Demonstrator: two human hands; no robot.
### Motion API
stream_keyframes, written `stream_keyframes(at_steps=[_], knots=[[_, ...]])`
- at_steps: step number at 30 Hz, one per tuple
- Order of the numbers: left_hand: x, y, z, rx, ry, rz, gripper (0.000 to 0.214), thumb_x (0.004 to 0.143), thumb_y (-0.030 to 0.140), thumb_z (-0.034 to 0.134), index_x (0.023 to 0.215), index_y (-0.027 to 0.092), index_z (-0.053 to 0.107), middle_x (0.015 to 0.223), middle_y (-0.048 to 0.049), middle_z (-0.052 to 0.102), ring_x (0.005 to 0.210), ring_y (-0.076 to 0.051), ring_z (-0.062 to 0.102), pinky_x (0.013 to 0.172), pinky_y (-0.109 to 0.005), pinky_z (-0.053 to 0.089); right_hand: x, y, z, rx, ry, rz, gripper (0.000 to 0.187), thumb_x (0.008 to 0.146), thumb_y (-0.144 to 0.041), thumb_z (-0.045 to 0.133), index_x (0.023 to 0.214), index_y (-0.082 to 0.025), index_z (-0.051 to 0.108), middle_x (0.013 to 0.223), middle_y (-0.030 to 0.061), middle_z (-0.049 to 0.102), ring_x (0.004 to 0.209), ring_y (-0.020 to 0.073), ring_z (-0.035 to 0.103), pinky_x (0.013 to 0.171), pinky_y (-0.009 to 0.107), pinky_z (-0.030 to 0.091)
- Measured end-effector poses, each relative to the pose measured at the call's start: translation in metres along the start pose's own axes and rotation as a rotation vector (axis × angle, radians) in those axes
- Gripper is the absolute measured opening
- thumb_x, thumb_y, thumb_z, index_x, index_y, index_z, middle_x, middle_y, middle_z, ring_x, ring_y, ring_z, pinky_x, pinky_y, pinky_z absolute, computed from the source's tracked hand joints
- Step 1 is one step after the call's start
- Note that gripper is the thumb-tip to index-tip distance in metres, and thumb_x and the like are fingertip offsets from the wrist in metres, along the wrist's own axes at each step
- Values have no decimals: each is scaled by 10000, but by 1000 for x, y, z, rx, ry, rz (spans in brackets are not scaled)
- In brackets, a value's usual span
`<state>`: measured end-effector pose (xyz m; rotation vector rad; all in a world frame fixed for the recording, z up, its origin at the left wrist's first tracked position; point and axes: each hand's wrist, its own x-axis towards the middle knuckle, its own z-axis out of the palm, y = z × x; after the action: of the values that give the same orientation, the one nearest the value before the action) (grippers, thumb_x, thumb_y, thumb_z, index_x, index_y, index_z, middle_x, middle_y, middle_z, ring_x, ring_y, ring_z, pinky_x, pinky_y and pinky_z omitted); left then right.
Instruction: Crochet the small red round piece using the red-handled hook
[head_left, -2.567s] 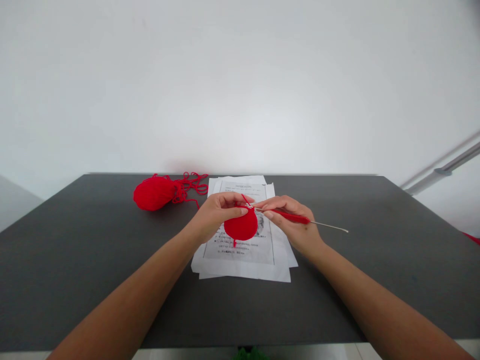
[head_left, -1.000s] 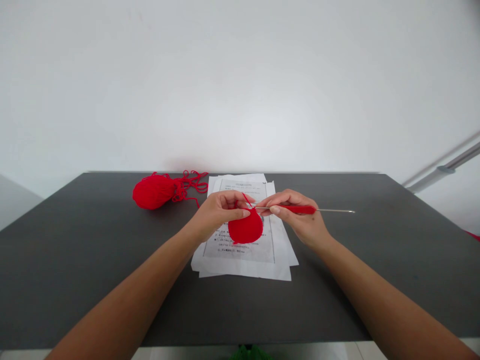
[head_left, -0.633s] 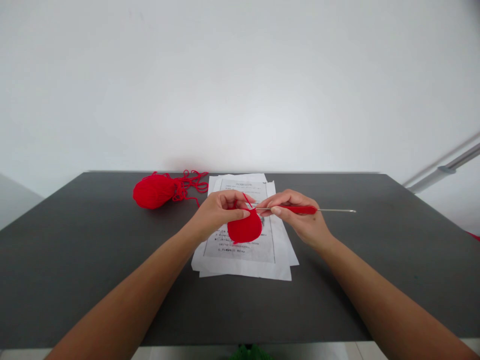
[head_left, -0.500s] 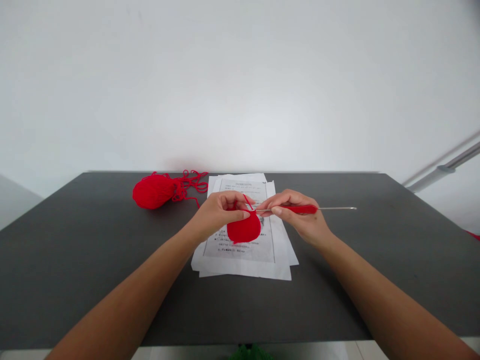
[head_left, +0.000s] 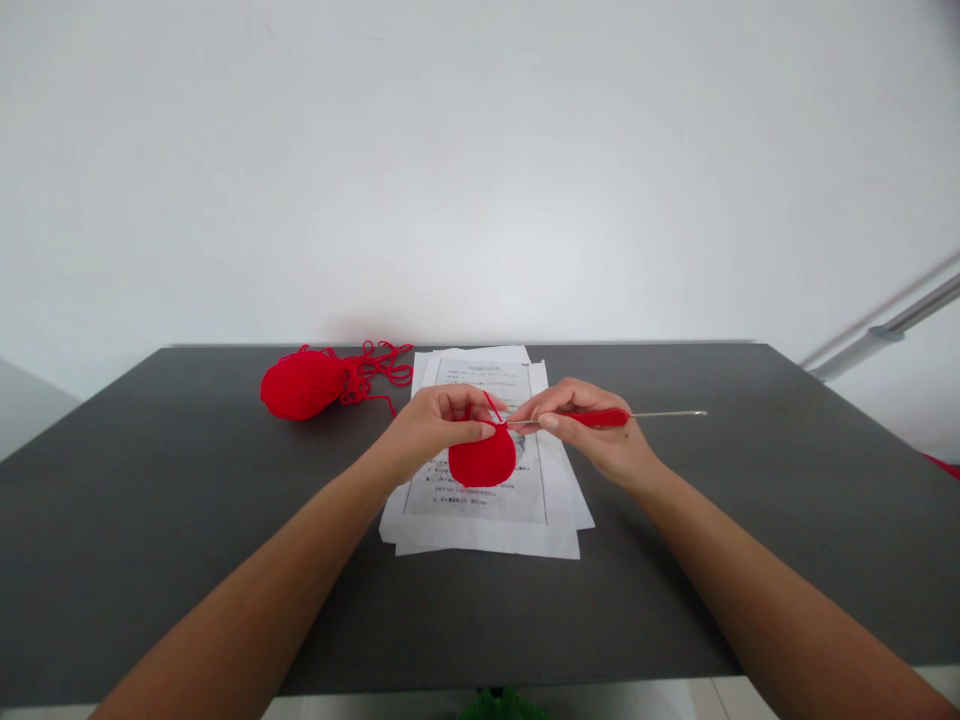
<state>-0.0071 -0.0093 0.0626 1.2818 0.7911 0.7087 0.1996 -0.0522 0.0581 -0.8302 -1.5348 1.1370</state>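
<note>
My left hand [head_left: 442, 420] pinches the top edge of a round red crochet piece [head_left: 482, 460], which hangs down over the printed sheets. A strand of red yarn [head_left: 492, 404] runs from that edge up to the left fingers. In my right hand [head_left: 592, 430] is a crochet hook [head_left: 600, 417] with a red grip and a metal shaft at each end. Its left end meets the top edge of the piece; the tip is hidden there. The other end points out to the right.
Paper sheets with print [head_left: 487, 535] lie on the dark table [head_left: 225, 520] beneath my hands. A red yarn ball [head_left: 304, 384] with loose loops [head_left: 379, 368] rests at the back left. Behind the table stands a white wall [head_left: 480, 180]; a metal rail [head_left: 892, 330] slants at the right.
The whole view has shifted slightly. Both hands keep their grip on the crochet piece and the hook, and the hook's end stays at the top edge.
</note>
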Motion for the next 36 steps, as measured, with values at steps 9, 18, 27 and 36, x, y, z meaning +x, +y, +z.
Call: stream_keyframes(at_steps=[9, 18, 27, 36], knots=[[-1, 1, 2, -95, -29, 15, 218, 628, 172, 746, 843, 170, 707, 715, 10, 637, 614, -78, 552, 578, -198, 407, 0, 1, 5, -57, 3, -74, 88, 821, -284, 643, 823, -196, 653, 912, 55, 712, 873, 185, 668, 777, 340, 541], [2, -2, 6, -231, -24, -50, 249, 570, 156, 791, 800, 142, 698, 647, 13, 641, 592, -79, 575, 597, -201, 421, 0, -2, 11, -468, -60, -500, 144, 826, -135, 609, 914, -233, 666, 982, 70, 713, 946, 210, 634, 827, 394, 516], [4, -5, 8, -236, 8, -24, 212, 560, 169, 794, 746, 142, 696, 636, 9, 648, 577, -87, 575, 588, -216, 427, 2, 2, 4, -613, 9, -540, 134, 826, -180, 622, 927, -256, 667, 994, 61, 709, 943, 221, 626, 829, 405, 510], [11, -11, -6, -30, 195, 80, 225, 578, 204, 766, 779, 153, 679, 620, 34, 592, 575, -84, 532, 597, -229, 410, 3, 8, 0, -525, -72, -281, 91, 852, -279, 593, 871, -224, 662, 823, 44, 664, 779, 167, 617, 739, 312, 499]])
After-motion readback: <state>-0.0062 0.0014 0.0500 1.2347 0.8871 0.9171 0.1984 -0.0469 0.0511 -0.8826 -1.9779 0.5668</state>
